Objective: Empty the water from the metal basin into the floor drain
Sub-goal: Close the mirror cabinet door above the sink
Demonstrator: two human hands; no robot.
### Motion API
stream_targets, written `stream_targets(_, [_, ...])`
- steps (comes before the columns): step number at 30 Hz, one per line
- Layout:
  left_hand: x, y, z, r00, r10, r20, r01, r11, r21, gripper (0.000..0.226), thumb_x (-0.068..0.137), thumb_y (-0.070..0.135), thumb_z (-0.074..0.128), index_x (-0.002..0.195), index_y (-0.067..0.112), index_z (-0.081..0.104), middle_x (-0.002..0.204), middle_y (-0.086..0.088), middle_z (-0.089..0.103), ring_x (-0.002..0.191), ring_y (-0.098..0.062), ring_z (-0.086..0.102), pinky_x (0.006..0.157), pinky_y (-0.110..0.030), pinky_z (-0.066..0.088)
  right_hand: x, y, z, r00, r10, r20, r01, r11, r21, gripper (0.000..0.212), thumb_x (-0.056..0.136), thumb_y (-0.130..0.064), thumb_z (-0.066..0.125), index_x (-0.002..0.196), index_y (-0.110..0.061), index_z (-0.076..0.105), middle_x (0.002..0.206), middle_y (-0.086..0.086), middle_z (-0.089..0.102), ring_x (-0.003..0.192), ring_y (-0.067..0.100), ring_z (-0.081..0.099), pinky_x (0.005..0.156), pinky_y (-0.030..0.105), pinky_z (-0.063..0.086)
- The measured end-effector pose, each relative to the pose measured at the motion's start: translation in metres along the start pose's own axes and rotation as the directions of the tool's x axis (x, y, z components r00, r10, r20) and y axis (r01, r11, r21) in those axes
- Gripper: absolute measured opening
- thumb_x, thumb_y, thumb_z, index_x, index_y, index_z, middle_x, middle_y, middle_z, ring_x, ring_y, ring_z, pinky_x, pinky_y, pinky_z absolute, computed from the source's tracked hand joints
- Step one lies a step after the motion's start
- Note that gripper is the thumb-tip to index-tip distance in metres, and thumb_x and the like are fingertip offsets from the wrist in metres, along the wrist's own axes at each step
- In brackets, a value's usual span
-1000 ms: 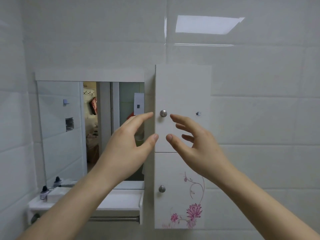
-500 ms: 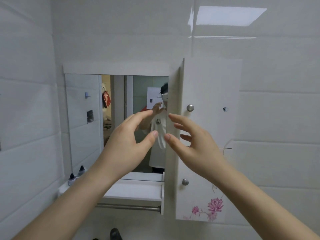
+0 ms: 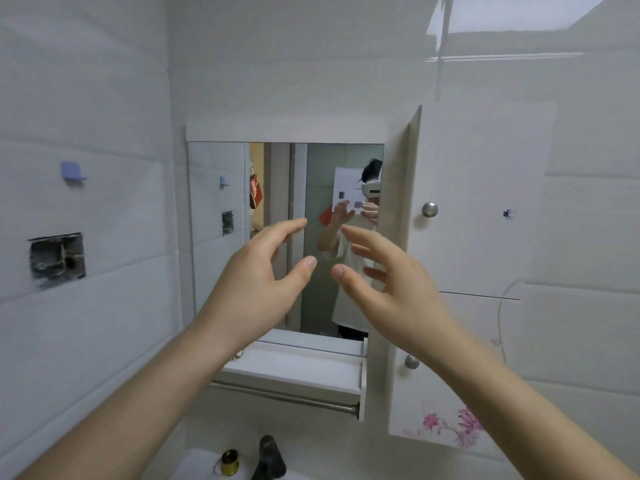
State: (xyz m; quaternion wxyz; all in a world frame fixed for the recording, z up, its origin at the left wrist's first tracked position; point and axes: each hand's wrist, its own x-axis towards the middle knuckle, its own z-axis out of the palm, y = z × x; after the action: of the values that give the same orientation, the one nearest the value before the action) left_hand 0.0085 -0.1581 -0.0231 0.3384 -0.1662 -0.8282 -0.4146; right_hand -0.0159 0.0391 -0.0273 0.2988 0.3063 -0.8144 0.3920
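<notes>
**Hands raised before mirror; basin out of view**

Head view: Compared with the earlier frames, the view has shifted left and downward, so the mirror (image 3: 242,244) now sits centrally and a dark faucet (image 3: 269,457) appears at the bottom edge. Left hand (image 3: 258,285) and right hand (image 3: 388,282) are held up side by side in front of the mirror, thumbs nearly meeting but apart. Both hands are spread wide, fingers curved, gripping nothing. A white wall cabinet (image 3: 478,237) with two round metal knobs stands just right of the mirror. A gold-coloured ribbon spool (image 3: 229,462) rests beside the faucet. Neither the metal basin nor the floor drain is visible.
</notes>
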Motion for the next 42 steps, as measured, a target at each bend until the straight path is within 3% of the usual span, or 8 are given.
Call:
stream_targets(6, [-0.007, 0.003, 0.0, 0.999, -0.027, -0.032, 0.03, 0.996, 0.089, 0.052, 0.095, 0.041, 0.062, 0.145, 0.044, 0.045, 0.149, 0.019, 0.048, 0.138, -0.006, 0.044, 0.113, -0.037, 0.04, 0.005, 0.013, 0.006, 1.0, -0.025, 0.019, 0.024, 0.998, 0.061, 0.059, 0.093, -0.054, 0.06, 0.149, -0.04, 0.044, 0.146, -0.024, 0.054, 0.132, -0.006, 0.049, 0.11, 0.029, 0.047])
stream_targets(13, [-0.01, -0.003, -0.013, 0.997, -0.065, -0.052, 0.072, 0.986, 0.148, 0.051, 0.095, 0.042, 0.061, 0.144, 0.045, 0.046, 0.15, 0.017, 0.048, 0.137, -0.01, 0.045, 0.112, -0.04, 0.042, 0.009, 0.014, 0.023, 0.999, -0.03, 0.033, 0.026, 0.993, 0.111, 0.058, 0.093, -0.054, 0.059, 0.148, -0.044, 0.044, 0.143, -0.027, 0.052, 0.125, -0.011, 0.048, 0.096, 0.008, 0.039])
stream_targets(19, [-0.01, -0.025, -0.027, 0.997, -0.054, -0.055, 0.06, 0.989, 0.133, 0.05, 0.095, 0.042, 0.06, 0.143, 0.042, 0.048, 0.149, 0.016, 0.05, 0.137, -0.009, 0.046, 0.113, -0.043, 0.042, 0.014, 0.006, 0.043, 0.999, -0.019, 0.046, 0.014, 0.994, 0.104, 0.056, 0.094, -0.053, 0.059, 0.147, -0.046, 0.043, 0.133, -0.034, 0.048, 0.115, -0.019, 0.048, 0.088, 0.002, 0.035])
stream_targets(28, [-0.009, -0.087, -0.065, 0.999, -0.045, 0.005, 0.044, 0.995, 0.095, 0.052, 0.096, 0.044, 0.059, 0.145, 0.045, 0.043, 0.149, 0.02, 0.048, 0.134, -0.005, 0.045, 0.108, -0.029, 0.038, 0.024, -0.029, 0.099, 0.997, 0.053, 0.061, -0.057, 0.996, 0.065, 0.063, 0.09, -0.056, 0.055, 0.149, -0.041, 0.043, 0.149, -0.021, 0.05, 0.13, -0.005, 0.048, 0.108, 0.026, 0.045])
stream_targets(35, [-0.003, -0.134, -0.094, 0.998, -0.001, 0.058, -0.001, 1.0, 0.031, 0.049, 0.095, 0.041, 0.06, 0.143, 0.042, 0.048, 0.144, 0.021, 0.051, 0.133, 0.002, 0.045, 0.113, -0.029, 0.038, 0.03, -0.049, 0.142, 0.993, 0.111, 0.029, -0.112, 0.994, 0.018, 0.058, 0.095, -0.049, 0.059, 0.15, -0.038, 0.044, 0.149, -0.017, 0.052, 0.133, 0.001, 0.05, 0.111, 0.033, 0.047])
stream_targets(42, [0.008, -0.169, -0.091, 0.993, 0.009, 0.121, -0.011, 1.0, 0.018, 0.05, 0.095, 0.046, 0.059, 0.143, 0.044, 0.046, 0.138, 0.032, 0.044, 0.123, 0.012, 0.037, 0.101, -0.016, 0.03, 0.032, -0.046, 0.169, 0.984, 0.175, 0.016, -0.174, 0.984, -0.047, 0.058, 0.096, -0.046, 0.06, 0.151, -0.033, 0.046, 0.15, -0.015, 0.053, 0.133, 0.002, 0.051, 0.112, 0.034, 0.047])
